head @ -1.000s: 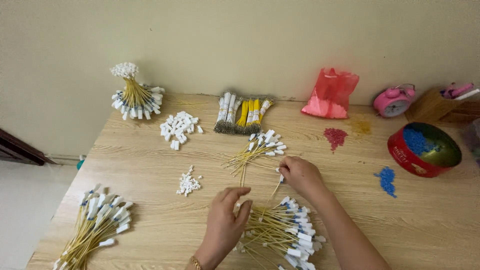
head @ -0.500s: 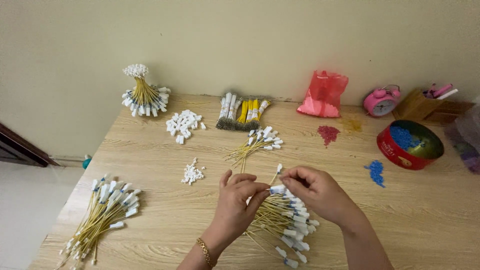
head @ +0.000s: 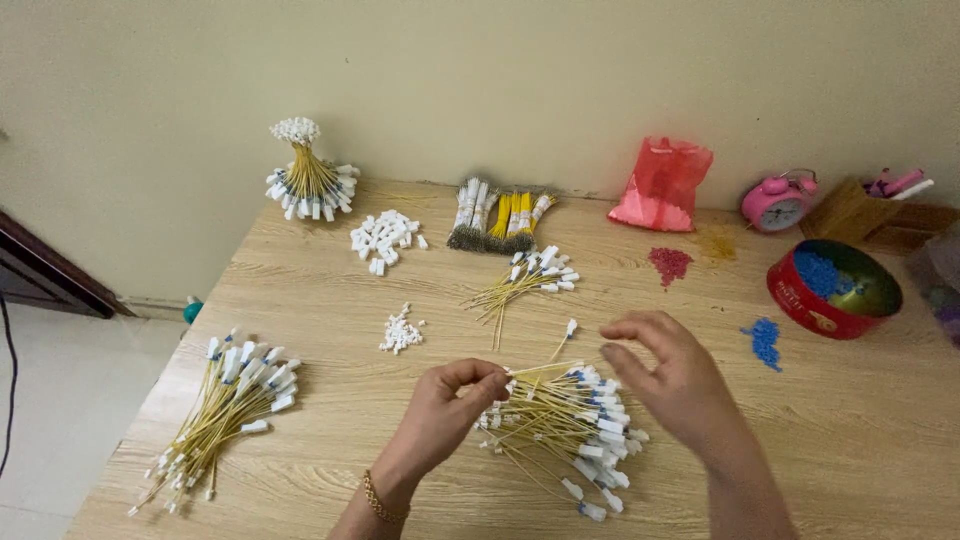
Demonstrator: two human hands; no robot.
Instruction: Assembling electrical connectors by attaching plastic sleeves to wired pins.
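Left hand (head: pixel 450 405) fingers pinch yellow wire from centre pile (head: pixel 565 430); right hand (head: pixel 675 385) open above. Finished bundle (head: pixel 225 405) at worktop left edge; most unsorted.

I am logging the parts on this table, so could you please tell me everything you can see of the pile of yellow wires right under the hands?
The pile of yellow wires lies loose on the wooden table, near its front edge. Each wire is thin and yellow with a small white connector at one end; some show blue at the connector. The connector ends crowd to the right and the bare ends fan out to the left. The left hand pinches wire ends at the pile's upper left; the right hand hovers open over its right side.
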